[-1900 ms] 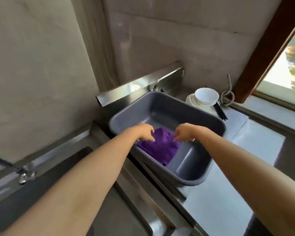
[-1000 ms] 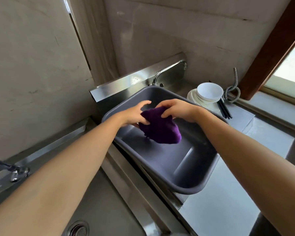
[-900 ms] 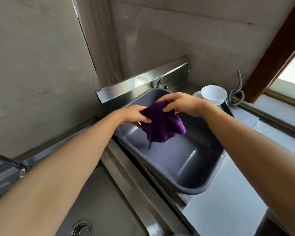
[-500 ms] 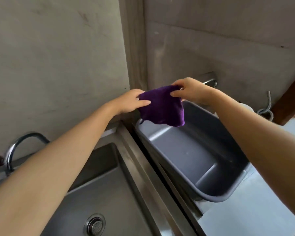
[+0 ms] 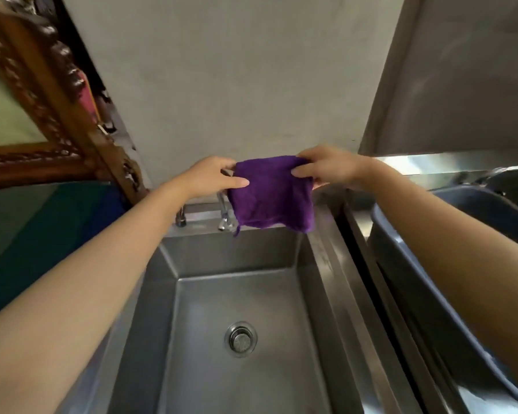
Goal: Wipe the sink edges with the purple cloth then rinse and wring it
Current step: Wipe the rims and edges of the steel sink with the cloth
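**A:** Where is the purple cloth [image 5: 274,192]?

**B:** In the air above the back rim of the sink [image 5: 231,252], hanging in front of the tap [image 5: 223,210]. The left hand [image 5: 210,176] pinches its upper left corner between thumb and fingers. The right hand [image 5: 329,168] pinches the upper right corner, so the top edge is stretched between them.

**A:** How will it handle?

**B:** Light, soft and limp, I judge. It is a plush, roughly square rag with a loose thread at the bottom. I cannot tell whether it is wet. For wiping I would bunch it under one palm, and for wringing I would grip both ends.

**A:** And around it?

**B:** The sink is brushed steel, rectangular, with a round drain [image 5: 240,339]. A grey plastic tub [image 5: 476,204] sits to the right of the sink. Behind the sink is a plain matt wall [image 5: 251,85], and to its left a carved wooden frame [image 5: 57,85].
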`<control>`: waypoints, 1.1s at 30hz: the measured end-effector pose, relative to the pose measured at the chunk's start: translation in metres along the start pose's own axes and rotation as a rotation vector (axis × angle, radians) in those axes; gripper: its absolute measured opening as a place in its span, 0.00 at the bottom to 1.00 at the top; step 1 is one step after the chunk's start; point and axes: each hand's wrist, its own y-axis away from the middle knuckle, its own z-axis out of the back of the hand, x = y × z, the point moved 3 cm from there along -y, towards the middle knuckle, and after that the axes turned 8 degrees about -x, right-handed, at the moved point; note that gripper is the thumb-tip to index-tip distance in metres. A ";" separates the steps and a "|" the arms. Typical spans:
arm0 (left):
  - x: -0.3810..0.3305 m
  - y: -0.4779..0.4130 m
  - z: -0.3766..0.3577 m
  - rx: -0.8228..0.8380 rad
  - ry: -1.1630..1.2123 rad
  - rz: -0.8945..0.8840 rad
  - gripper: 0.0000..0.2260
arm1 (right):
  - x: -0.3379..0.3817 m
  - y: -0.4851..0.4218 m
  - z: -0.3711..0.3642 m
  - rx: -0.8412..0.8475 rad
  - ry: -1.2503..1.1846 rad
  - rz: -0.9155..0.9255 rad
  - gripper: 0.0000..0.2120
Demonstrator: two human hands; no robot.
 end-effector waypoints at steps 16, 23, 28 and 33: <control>0.278 0.112 0.033 -0.168 0.154 0.472 0.11 | -0.042 -0.070 -0.323 0.257 -0.691 -0.323 0.11; 0.376 0.103 0.052 -0.230 -0.022 0.377 0.21 | -0.048 -0.104 -0.394 -0.073 -0.481 -0.334 0.10; 0.451 0.070 0.066 -0.228 -0.474 0.367 0.26 | -0.034 -0.148 -0.415 -0.341 -0.390 -0.267 0.07; 0.477 0.049 0.061 -0.220 -0.643 0.290 0.28 | -0.014 -0.199 -0.429 -0.595 -0.343 -0.236 0.12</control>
